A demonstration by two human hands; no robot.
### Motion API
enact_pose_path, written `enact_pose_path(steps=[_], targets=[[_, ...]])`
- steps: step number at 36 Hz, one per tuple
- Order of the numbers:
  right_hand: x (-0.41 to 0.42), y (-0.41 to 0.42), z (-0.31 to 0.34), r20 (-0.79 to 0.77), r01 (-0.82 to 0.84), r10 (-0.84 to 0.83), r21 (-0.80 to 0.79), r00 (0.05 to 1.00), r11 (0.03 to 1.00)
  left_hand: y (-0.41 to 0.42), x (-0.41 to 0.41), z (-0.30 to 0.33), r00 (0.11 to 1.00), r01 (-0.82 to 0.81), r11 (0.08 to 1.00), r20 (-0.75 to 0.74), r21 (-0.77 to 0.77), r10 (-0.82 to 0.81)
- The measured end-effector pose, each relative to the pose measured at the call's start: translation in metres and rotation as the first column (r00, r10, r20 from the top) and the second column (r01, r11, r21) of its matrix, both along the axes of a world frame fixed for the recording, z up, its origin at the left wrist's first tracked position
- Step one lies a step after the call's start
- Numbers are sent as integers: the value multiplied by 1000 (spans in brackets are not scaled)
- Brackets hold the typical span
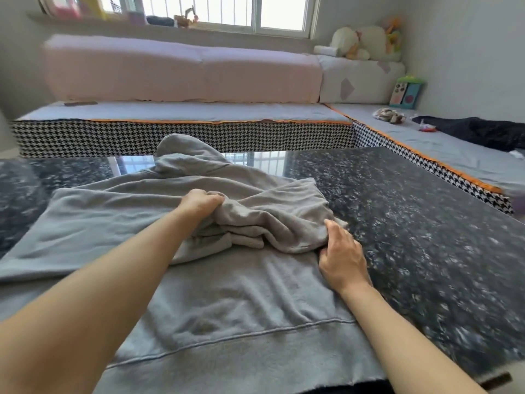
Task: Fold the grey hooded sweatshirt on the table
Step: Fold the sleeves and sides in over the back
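Sweatshirt (227, 302) fabric, grey, is spread across the dark speckled tabletop (426, 237), its ribbed hem laid along the near edge. Toward the middle, a bunched sleeve (270, 226) is heaped on the body of the garment. The right hand (342, 258) is curled onto the right side of that heap, thumb tucked under the cloth. The left hand (200, 201) is clamped on a fold at the heap's top. The hood (184, 152) is seen at the far edge. Beyond the tabletop, a houndstooth-sided platform (184, 137) is visible.
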State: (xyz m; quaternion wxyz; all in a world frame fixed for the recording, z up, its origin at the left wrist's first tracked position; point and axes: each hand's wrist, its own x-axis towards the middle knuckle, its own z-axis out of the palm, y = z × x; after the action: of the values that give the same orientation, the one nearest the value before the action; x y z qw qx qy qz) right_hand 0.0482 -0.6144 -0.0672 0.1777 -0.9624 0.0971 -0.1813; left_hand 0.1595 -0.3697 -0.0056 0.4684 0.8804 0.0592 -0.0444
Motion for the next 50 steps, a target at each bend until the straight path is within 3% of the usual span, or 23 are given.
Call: enact_pose_path(steps=[2,5,10,13,14,16,18,19,21,23,24,27,28,30,33,35,38,41,42,44,46,48,50], targets=[[0,0,0,8,-1,1,13,1000,1000,-4,-4,6,999,43,992,25,-116,-40],[-1,0,1,-21,13,-13,9,1000,1000,-2,-2,15,992,75,989,110,-126,-61],[-1,-1,1,-45,27,-27,2,999,1000,14,1,37,943,82,985,308,153,-127],[-1,-1,1,-50,36,-37,-14,998,999,32,3,51,956,185,954,181,238,-231],[-1,-1,1,-54,37,-38,-24,998,999,40,1,53,961,219,905,80,366,-265],[-2,0,1,-63,35,-38,-55,997,998,53,0,50,969,194,671,-32,715,-245],[-3,0,0,-65,21,-27,-86,998,996,60,-5,38,971,12,423,90,906,-221],[-4,-1,0,-57,15,-20,-93,998,996,59,-7,31,945,-83,399,199,913,-259],[-3,0,0,-35,7,-10,-99,999,995,55,-16,19,830,-172,508,402,844,-387],[-2,-1,-1,-24,12,-15,-103,1000,995,48,-27,10,732,-77,599,453,797,-509],[-1,-1,-1,-18,14,-16,-106,1000,994,45,-34,6,692,16,581,410,814,-594],[-2,0,-3,-10,17,-19,-121,1000,993,44,-50,-7,594,255,295,91,921,-799],[-2,0,-2,-5,21,-22,-118,1000,993,44,-52,-9,575,267,192,4,945,-818],[-2,1,-2,7,26,-25,-127,1000,992,47,-55,-12,570,233,92,-60,968,-819],[-3,1,-1,-7,41,-43,-157,999,987,50,-55,-6,580,193,69,-57,979,-813],[-3,1,0,-10,48,-50,-157,999,986,53,-55,4,524,119,90,14,989,-851],[-3,3,1,5,54,-54,-133,999,990,60,-48,22,367,-166,205,253,965,-895],[-4,3,3,41,47,-43,-107,998,993,77,-39,40,293,-397,316,446,862,-846],[-5,2,3,61,40,-34,-101,998,994,83,-37,43,314,-437,284,440,854,-841],[-7,2,2,82,17,-9,-97,997,995,98,-37,42,489,-360,61,244,931,-837],[-7,1,1,79,-2,12,-121,997,993,112,-37,34,755,33,-184,-145,982,-639],[-6,1,4,36,-8,14,-162,999,987,113,-38,32,838,413,-157,-442,897,-321],[-3,1,7,-8,-16,15,-190,1000,982,98,-38,37,842,479,-51,-476,876,-253]])
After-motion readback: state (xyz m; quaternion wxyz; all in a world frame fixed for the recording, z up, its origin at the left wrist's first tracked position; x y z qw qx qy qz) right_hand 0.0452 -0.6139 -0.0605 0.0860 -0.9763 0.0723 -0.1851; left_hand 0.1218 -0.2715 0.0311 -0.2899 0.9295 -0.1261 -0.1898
